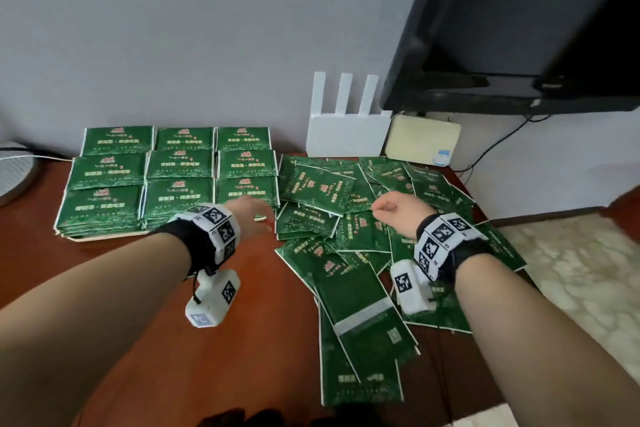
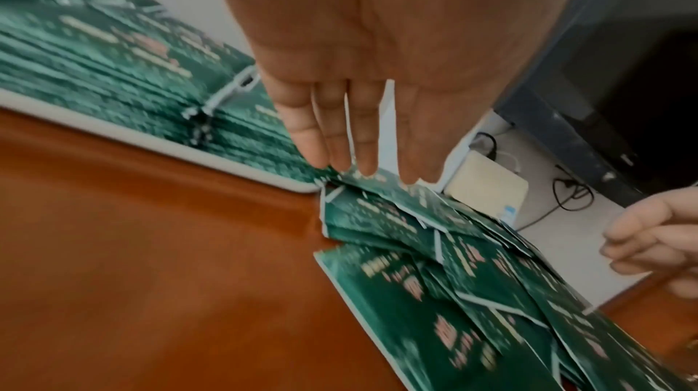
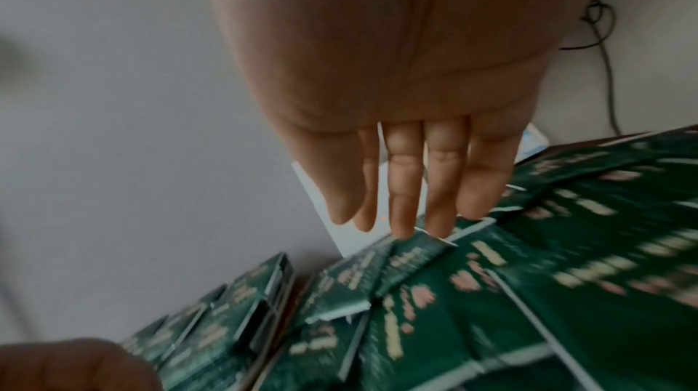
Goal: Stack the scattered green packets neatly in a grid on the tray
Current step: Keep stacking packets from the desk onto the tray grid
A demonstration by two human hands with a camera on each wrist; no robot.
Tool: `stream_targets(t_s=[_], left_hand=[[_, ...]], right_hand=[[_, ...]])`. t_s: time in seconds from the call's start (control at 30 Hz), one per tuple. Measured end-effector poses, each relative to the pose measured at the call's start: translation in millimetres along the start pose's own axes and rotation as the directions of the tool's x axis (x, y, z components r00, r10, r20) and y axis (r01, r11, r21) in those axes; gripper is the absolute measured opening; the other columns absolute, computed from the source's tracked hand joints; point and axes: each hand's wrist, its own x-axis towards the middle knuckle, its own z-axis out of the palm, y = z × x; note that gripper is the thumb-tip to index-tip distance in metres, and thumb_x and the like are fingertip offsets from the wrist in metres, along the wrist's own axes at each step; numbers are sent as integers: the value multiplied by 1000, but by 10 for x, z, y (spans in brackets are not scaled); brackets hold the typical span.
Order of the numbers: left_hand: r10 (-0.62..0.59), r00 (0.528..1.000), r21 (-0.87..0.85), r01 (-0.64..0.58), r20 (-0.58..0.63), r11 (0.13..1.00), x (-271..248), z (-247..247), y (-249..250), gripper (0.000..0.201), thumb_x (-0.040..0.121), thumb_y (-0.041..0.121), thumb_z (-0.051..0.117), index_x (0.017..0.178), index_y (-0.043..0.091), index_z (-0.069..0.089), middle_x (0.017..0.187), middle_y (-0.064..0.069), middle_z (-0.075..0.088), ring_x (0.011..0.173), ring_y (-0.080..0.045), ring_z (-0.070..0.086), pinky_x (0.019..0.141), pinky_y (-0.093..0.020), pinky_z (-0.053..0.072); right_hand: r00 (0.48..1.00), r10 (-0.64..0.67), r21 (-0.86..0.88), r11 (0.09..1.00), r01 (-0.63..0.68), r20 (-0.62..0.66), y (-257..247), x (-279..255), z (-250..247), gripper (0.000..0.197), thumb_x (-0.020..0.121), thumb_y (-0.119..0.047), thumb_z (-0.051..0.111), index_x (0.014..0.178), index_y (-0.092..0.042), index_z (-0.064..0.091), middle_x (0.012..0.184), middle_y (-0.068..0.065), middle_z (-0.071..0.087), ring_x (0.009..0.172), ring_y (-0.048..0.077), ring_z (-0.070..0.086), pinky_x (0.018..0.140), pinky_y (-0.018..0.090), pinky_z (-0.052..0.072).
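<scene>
Green packets (image 1: 180, 170) stand in a three-by-three grid of stacks on a white tray (image 1: 104, 236) at the back left of the table. A loose heap of scattered green packets (image 1: 346, 218) covers the right side, some face down. My left hand (image 1: 254, 215) hovers by the tray's front right corner, fingers (image 2: 351, 129) straight and empty. My right hand (image 1: 398, 210) hangs over the middle of the heap with relaxed fingers (image 3: 407, 188), holding nothing. The wrist views are blurred but show the tray rim (image 2: 151, 135), the stacks (image 3: 211, 323) and the heap (image 2: 434, 263) (image 3: 528, 278).
A white router (image 1: 346, 135) with three antennas and a cream box (image 1: 422, 142) lean on the wall behind the heap. A black screen (image 1: 519, 28) hangs at the upper right with cables below it. Bare brown tabletop (image 1: 242, 340) lies in front of the tray.
</scene>
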Motion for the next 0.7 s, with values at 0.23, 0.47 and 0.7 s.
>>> stream_targets(t_s=[0.23, 0.47, 0.7], left_hand=[[-10, 990, -135, 30, 143, 990, -32, 742, 715, 38, 89, 28, 57, 127, 25, 50, 129, 6, 53, 114, -13, 54, 98, -30, 44], [-165, 979, -71, 174, 116, 982, -74, 1348, 1031, 76, 78, 29, 70, 142, 29, 29, 140, -2, 37, 125, -23, 42, 104, -40, 40], [-314, 949, -299, 311, 40, 902, -209, 1541, 1018, 65, 82, 20, 66, 139, 22, 34, 120, -3, 56, 99, -17, 57, 87, -30, 52]], right_hand=[[957, 154, -19, 988, -154, 247, 766, -315, 457, 34, 89, -29, 58, 121, -18, 53, 121, 2, 59, 103, 17, 58, 88, 27, 45], [951, 63, 63, 994, -86, 303, 997, -317, 831, 64, 85, -30, 64, 139, -16, 33, 128, 3, 56, 112, 20, 55, 92, 26, 42], [971, 3, 32, 999, -11, 239, 1017, -328, 1013, 49, 87, -21, 62, 131, -9, 43, 109, 10, 60, 103, 25, 57, 81, 25, 43]])
